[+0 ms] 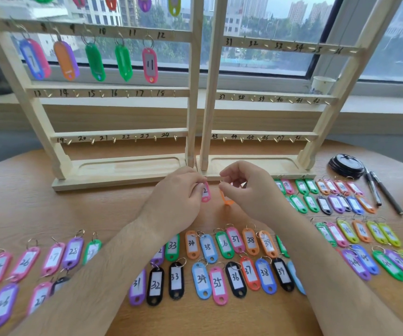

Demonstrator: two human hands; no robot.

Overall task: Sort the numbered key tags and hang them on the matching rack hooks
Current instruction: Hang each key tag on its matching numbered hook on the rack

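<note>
Two wooden racks stand side by side on the table, the left rack [113,92] with hooks numbered up to 24 and the right rack [275,99] numbered 31 to 48. Tags hang on hooks 7 to 11, among them a pink tag marked 11 [150,65]. My left hand [183,190] pinches a pink tag [205,192] showing a 2, just in front of the rack bases. My right hand [246,187] holds an orange tag [226,198] by its ring end. Several rows of numbered tags [220,263] lie flat on the table below my arms.
More tags lie in rows at the right [341,197] and at the left [26,267]. Two black pens [379,192] and a black round lid [347,164] rest at the right of the racks. A paper cup [323,84] stands on the windowsill.
</note>
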